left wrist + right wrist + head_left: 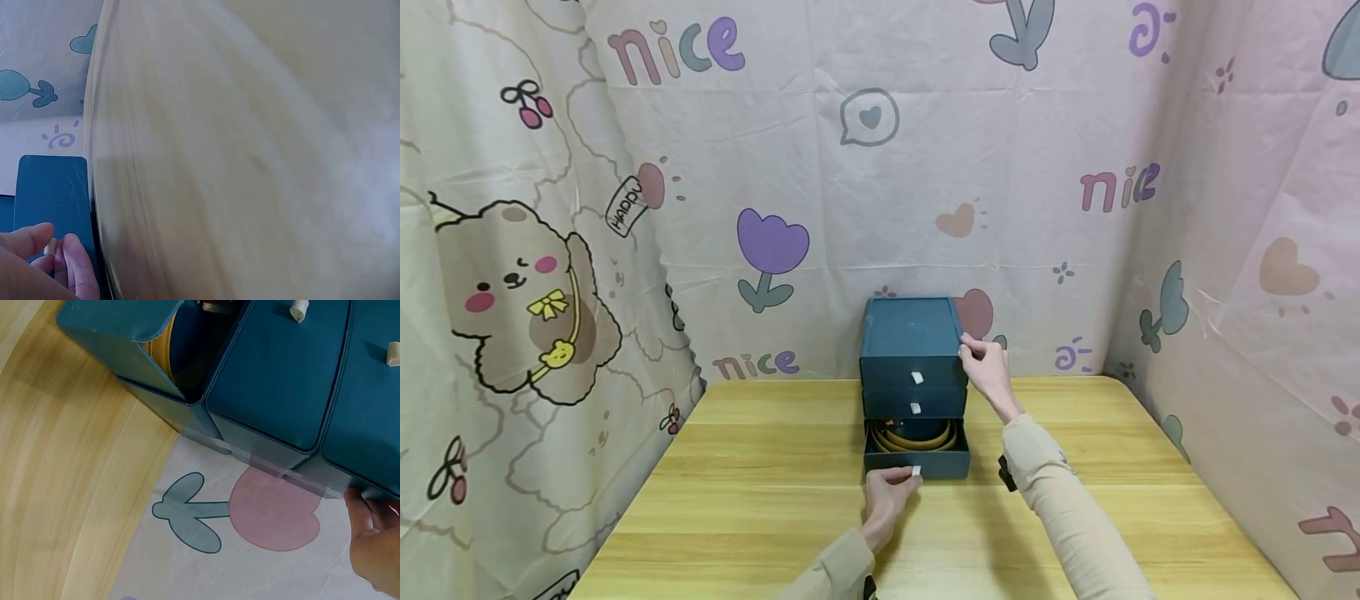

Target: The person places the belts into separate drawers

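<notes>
A dark blue drawer box (912, 329) with three stacked drawers stands at the back of the table. Its bottom drawer (946, 465) is pulled out, and a coiled tan belt (917, 445) lies inside. My left hand (887, 498) pinches the small white pull tab (50, 247) on that drawer's front between thumb and fingers. At the box's upper right edge, my right hand (988, 372) holds on with bent fingers and thumb. The right wrist view shows the belt's stitched edge (161, 353) inside the drawer, with part of the coil hidden by the drawer front.
The two upper drawers are closed, each with a white tab (917, 377). A wood-grain table (760, 483) lies under the box. Behind it hangs a printed cloth (850, 192), close to the box's back, with more cloth on both sides.
</notes>
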